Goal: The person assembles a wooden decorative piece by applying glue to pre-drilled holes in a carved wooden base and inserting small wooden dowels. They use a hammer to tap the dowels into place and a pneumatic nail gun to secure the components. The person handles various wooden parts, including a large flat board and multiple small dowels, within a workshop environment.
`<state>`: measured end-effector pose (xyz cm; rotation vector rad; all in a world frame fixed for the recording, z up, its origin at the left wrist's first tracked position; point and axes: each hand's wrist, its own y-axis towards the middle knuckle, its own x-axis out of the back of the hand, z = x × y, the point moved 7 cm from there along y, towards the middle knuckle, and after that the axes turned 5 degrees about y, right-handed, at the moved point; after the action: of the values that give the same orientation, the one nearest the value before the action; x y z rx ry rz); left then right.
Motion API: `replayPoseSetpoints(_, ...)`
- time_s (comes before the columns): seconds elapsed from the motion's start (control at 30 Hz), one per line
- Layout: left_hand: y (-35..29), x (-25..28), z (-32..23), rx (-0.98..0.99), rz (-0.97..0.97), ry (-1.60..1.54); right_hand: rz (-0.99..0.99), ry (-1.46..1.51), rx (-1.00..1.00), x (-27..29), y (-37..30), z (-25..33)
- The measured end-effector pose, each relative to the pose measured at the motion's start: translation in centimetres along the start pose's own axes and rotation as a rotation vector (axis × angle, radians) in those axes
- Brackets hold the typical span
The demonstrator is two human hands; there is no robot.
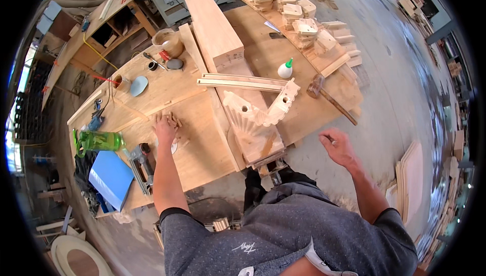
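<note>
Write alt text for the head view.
The left hand rests on small wooden blocks on a plywood workbench; the right hand hovers off its edge, fingers curled. Between them stands a half-built wooden birdhouse, with a glue bottle and mallet beyond.

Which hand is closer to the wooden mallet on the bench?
The right hand. It hangs off the bench edge just below the mallet, while the left hand rests on small wood pieces far across the bench.

A plywood bench [202, 154] carries a mallet [324, 93] right, glue bottle [286, 68], green bottle [98, 140] left (near edge), and blocks [174, 120].
</note>
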<state>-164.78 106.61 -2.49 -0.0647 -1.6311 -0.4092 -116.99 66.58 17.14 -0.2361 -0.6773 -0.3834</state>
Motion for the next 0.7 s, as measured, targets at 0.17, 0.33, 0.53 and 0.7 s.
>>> replayPoseSetpoints(0.17, 0.1, -0.2, 3.6, 0.266, 0.169, -0.405, 0.007, 0.051, 0.072, -0.1, 1.5, -1.4)
replayPoseSetpoints(0.33, -1.8, 1.3, 4.2, 0.225, 0.173, -0.372, 0.119, 0.024, 0.079, -0.9, 1.7, 0.8)
replayPoseSetpoints(0.53, -3.9, 0.2, 3.5, 0.306, 0.39, -0.366, 0.207, 0.015, 0.121, -3.3, 1.0, 2.5)
replayPoseSetpoints(0.7, -5.7, -0.4, 6.6, 0.345, 0.28, -0.42, 0.278, 0.014, 0.258, -5.3, 1.2, 4.9)
